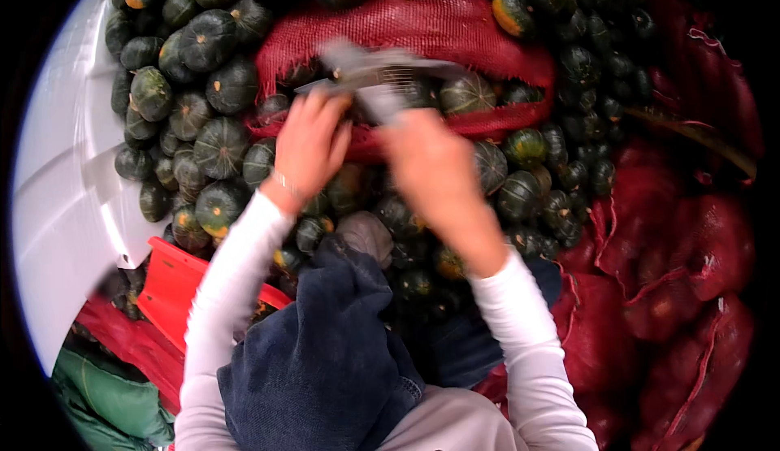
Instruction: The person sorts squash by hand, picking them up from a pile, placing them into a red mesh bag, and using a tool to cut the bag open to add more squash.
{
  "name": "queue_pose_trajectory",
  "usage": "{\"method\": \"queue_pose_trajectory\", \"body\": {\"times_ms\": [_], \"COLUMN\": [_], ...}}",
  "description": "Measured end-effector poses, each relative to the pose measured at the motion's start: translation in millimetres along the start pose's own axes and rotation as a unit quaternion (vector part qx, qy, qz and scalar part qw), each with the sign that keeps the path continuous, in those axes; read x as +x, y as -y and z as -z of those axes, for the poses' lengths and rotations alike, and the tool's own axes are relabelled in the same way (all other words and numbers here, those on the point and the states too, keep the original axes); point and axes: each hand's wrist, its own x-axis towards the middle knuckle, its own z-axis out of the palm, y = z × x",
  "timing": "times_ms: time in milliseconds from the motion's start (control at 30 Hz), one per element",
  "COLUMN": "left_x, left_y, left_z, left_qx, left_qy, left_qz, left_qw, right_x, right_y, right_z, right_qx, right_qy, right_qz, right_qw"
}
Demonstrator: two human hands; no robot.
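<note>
Upper middle, lying on the heap of dark green squashes (pixel 221 148): a red mesh sack (pixel 390 20), gaping in a wide slit with more squashes showing inside. By judgement, light and limp as netting, prone to snag, yet heavy and lumpy with its load; hard rinds within, probably slick, not easily bruised. Best gripped by bunching the mesh beside the slit rather than by a loose edge. Over the slit, in the right hand (pixel 426 158), a grey tool (pixel 378 103), too smeared for its kind to be told; stiff by the look of it, best held by the near end. Right fingers apparently wrapped around that end. Left hand (pixel 311 144) at the slit's left part, fingers (pixel 313 108) close together, pointing away from the body; impossible to tell whether pinching mesh or merely resting. Both forearms, in white sleeves (pixel 520 313), reaching up from the lower edge and converging; thin band (pixel 284 181) around the left wrist.
</note>
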Motion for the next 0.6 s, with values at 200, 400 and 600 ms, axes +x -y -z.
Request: {"method": "queue_pose_trajectory", "body": {"times_ms": [200,400,600], "left_x": [97.7,93.7,25.8], "left_y": [-18.3,-8.8,-8.4], "left_z": [-58.7,-43.8,-23.3], "left_qx": [0.208,0.116,-0.744], "left_qy": [0.129,0.115,0.202], "left_qz": [-0.022,0.038,0.169], "left_qw": [0.969,0.986,0.614], "right_x": [-52.9,-1.3,61.2], "right_y": [-179.0,-148.5,-132.7], "right_z": [119.3,76.4,6.5], "right_qx": [-0.219,-0.241,-0.307], "right_qy": [-0.071,-0.062,0.108], "right_qz": [-0.246,0.041,-0.193], "right_qw": [0.942,0.968,0.926]}}
